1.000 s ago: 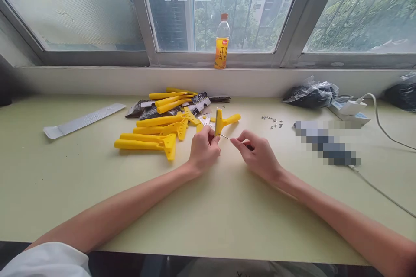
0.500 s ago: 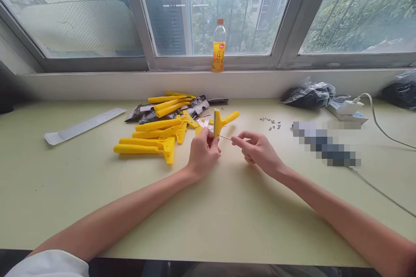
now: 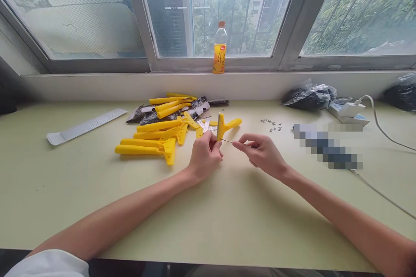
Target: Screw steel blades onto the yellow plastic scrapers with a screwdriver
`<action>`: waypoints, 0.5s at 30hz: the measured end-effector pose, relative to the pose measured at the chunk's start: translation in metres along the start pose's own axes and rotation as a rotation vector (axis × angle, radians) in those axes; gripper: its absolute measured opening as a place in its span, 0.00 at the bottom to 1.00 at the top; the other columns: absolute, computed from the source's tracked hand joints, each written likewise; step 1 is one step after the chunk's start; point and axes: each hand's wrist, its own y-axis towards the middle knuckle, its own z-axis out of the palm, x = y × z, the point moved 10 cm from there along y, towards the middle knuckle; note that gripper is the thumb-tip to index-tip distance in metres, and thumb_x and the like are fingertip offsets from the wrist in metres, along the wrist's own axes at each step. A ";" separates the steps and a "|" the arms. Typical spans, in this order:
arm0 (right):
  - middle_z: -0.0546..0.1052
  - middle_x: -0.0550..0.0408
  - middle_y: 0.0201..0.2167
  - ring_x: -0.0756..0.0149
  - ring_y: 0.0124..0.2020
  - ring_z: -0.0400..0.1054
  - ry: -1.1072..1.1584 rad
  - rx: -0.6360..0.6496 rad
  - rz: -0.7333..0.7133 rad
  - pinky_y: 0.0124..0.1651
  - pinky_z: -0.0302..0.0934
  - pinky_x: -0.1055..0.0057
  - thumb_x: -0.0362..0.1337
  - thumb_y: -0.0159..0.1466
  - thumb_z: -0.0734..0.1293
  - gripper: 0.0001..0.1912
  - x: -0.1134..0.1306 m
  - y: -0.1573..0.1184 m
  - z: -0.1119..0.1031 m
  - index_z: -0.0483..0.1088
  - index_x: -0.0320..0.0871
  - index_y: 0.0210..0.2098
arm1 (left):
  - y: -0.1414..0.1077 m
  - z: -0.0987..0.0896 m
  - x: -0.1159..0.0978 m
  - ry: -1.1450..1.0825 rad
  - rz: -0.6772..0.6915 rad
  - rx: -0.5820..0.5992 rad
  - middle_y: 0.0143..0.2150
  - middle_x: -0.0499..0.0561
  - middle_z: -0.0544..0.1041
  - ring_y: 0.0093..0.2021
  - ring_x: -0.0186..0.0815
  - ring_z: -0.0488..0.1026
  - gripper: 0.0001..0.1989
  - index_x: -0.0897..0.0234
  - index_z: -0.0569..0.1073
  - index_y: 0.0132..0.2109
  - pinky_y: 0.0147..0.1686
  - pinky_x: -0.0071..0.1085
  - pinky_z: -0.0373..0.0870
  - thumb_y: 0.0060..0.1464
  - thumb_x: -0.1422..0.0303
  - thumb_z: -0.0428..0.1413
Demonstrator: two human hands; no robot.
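My left hand (image 3: 207,153) is closed on the lower end of a yellow scraper (image 3: 221,128), whose head stands upright while its handle points away to the right. A pale strip runs along the head's left edge. Between the fingertips of my right hand (image 3: 265,154) is a thin metal rod (image 3: 227,141), its tip against the lower part of the scraper head. The rod's other end is hidden in that hand. Just left of my left hand lie several more yellow scrapers (image 3: 146,149), and flat white pieces with holes (image 3: 206,125) are behind it.
Small metal screws (image 3: 272,124) are scattered right of centre. Black packets (image 3: 152,117) lie under the rear scrapers, and a pale strip (image 3: 87,127) lies at left. At the back right are a bagged black bundle (image 3: 309,96) and a charger with cable (image 3: 351,107). A drink bottle (image 3: 219,52) stands on the sill.
The scraper head has turned slightly, showing more of its yellow face. My right hand has shifted a little to the right and its grip has rolled slightly; the rod still meets the head.
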 end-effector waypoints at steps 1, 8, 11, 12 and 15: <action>0.49 0.67 0.16 0.75 0.18 0.39 0.095 0.024 0.071 0.20 0.36 0.73 0.53 0.62 0.72 0.21 -0.005 -0.001 0.002 0.65 0.45 0.26 | 0.000 0.000 -0.001 0.010 0.007 0.000 0.23 0.44 0.71 0.21 0.36 0.75 0.10 0.59 0.60 0.34 0.21 0.30 0.67 0.60 0.66 0.54; 0.46 0.70 0.19 0.77 0.20 0.36 0.469 0.179 0.436 0.19 0.35 0.77 0.50 0.57 0.77 0.20 -0.033 -0.006 0.020 0.69 0.43 0.31 | 0.001 0.000 0.000 -0.031 -0.008 0.000 0.22 0.43 0.70 0.21 0.35 0.76 0.11 0.60 0.61 0.32 0.21 0.29 0.71 0.59 0.67 0.57; 0.48 0.68 0.19 0.76 0.20 0.38 0.340 0.193 0.344 0.20 0.38 0.76 0.55 0.61 0.73 0.21 -0.025 -0.003 0.020 0.69 0.44 0.33 | 0.007 -0.002 0.018 -0.179 -0.165 -0.011 0.25 0.44 0.72 0.24 0.37 0.79 0.13 0.60 0.60 0.32 0.22 0.32 0.77 0.57 0.67 0.59; 0.50 0.67 0.19 0.75 0.20 0.40 0.244 0.179 0.261 0.20 0.39 0.76 0.57 0.63 0.70 0.21 -0.017 -0.002 0.016 0.70 0.44 0.33 | 0.009 -0.004 0.022 -0.221 -0.214 -0.026 0.26 0.45 0.73 0.25 0.37 0.79 0.13 0.61 0.60 0.32 0.24 0.34 0.79 0.57 0.67 0.59; 0.55 0.64 0.19 0.73 0.21 0.46 0.007 0.085 0.023 0.22 0.41 0.74 0.57 0.66 0.66 0.21 0.002 -0.005 -0.009 0.70 0.45 0.33 | 0.021 -0.026 0.013 -0.247 -0.225 -0.078 0.28 0.48 0.75 0.26 0.36 0.79 0.13 0.61 0.60 0.33 0.27 0.36 0.81 0.57 0.68 0.59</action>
